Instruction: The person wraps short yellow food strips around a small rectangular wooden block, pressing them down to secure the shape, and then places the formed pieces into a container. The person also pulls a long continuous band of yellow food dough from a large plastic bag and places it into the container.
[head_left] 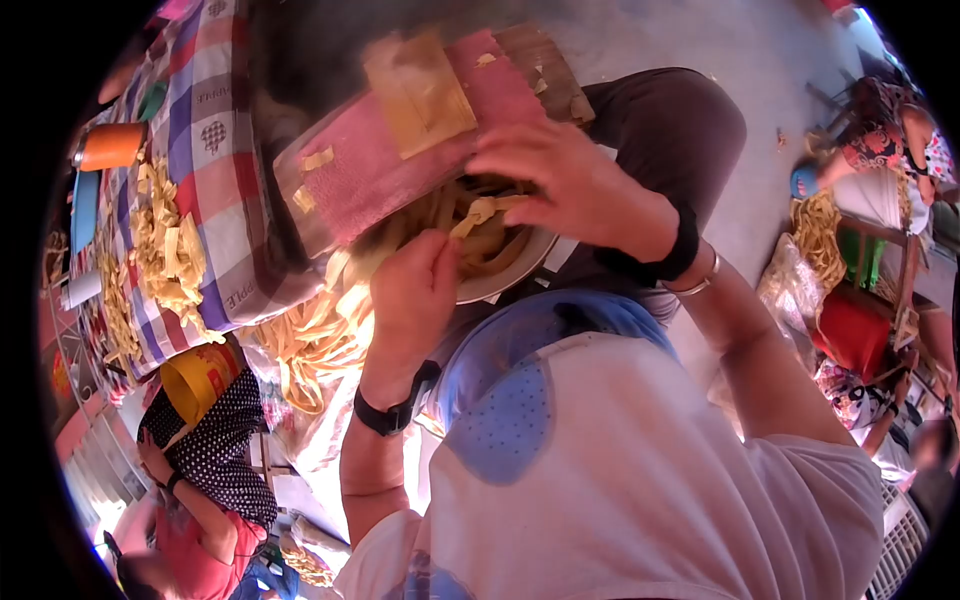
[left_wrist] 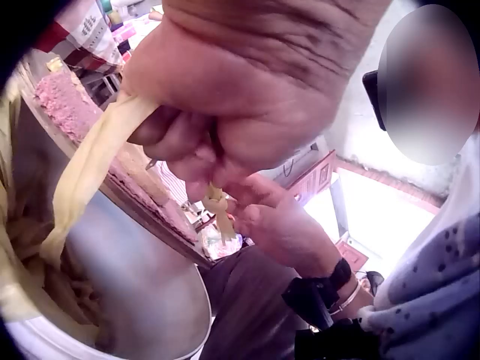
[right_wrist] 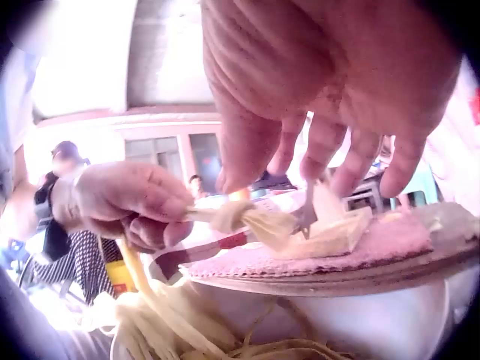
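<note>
The left hand [head_left: 412, 300] has its thumb and fingers clamped on 1 pale yellow strip [left_wrist: 97, 169], just behind a knot [head_left: 483, 210] tied in it. Seen from the head camera, the knot sits at 1 o'clock from that hand, above a white bucket [left_wrist: 150, 289]; the strip's other length hangs down into the bucket, among more strips of the same kind.

The right hand [head_left: 590, 190] is at 2 o'clock from the left, its fingers spread apart over the knot's loose end. Whether a fingertip touches the strip, I cannot tell.

At 11 o'clock from the knot, a board [head_left: 550, 65] lies over part of the bucket, carrying a pink cloth [head_left: 345, 195] and a yellowish patch [head_left: 420, 95].

A loose heap of strips [head_left: 310, 345] lies at 8 o'clock from the left hand. At 10 o'clock is a table [head_left: 215, 185] under a checked cover, bearing more strips and an orange container [head_left: 110, 146]. A person in dotted clothing [head_left: 220, 430] sits further out at 8 o'clock.
</note>
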